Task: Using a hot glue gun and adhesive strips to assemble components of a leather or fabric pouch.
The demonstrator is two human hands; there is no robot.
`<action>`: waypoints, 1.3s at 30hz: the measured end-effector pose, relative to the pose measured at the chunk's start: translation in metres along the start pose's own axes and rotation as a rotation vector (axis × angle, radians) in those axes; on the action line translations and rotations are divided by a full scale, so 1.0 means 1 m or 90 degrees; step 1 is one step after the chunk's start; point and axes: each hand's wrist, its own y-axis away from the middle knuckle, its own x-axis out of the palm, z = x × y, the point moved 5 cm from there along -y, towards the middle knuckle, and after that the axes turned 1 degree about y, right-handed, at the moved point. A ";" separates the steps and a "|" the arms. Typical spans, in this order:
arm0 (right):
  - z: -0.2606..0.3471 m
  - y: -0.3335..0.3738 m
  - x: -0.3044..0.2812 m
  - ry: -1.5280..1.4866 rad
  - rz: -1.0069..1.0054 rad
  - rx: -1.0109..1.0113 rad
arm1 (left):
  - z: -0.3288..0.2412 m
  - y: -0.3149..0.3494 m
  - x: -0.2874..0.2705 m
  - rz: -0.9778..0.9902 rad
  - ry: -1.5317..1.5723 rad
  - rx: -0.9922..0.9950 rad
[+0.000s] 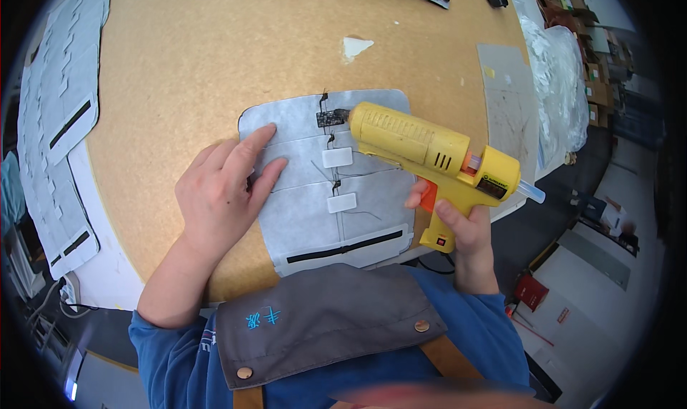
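Right hand (469, 230) wrapped round a glue gun (415, 143), nozzle by black patch (328, 119) (12 o'clock on grey panel (300, 212)); left hand (223, 178) half-spread, resting at 9.

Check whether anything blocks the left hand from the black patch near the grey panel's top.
Nothing visible does: only bare grey panel lies between the left hand and the black patch. The yellow glue gun, in the right hand, is on the patch's right side.
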 end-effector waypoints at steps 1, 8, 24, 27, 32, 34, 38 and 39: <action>0.001 0.001 0.000 -0.020 0.006 -0.010 | 0.000 0.000 0.000 0.000 0.001 0.000; 0.002 0.001 -0.002 -0.008 0.014 -0.020 | 0.000 0.001 0.000 -0.001 -0.012 -0.001; -0.002 0.006 -0.004 -0.022 0.009 -0.021 | -0.001 -0.001 0.000 0.003 -0.016 0.003; -0.001 0.008 -0.004 -0.026 0.016 -0.019 | -0.001 0.000 0.000 0.003 -0.016 0.004; -0.001 0.009 -0.003 -0.034 0.016 -0.004 | -0.002 -0.001 0.000 0.006 -0.019 0.004; -0.001 0.009 -0.003 -0.031 0.025 -0.015 | -0.001 0.000 0.001 0.005 -0.017 0.000; 0.004 0.005 0.002 -0.024 0.027 -0.011 | -0.001 0.000 0.000 0.012 -0.024 -0.002; 0.006 0.001 0.006 -0.029 0.026 -0.014 | -0.001 0.000 0.000 0.013 -0.023 -0.003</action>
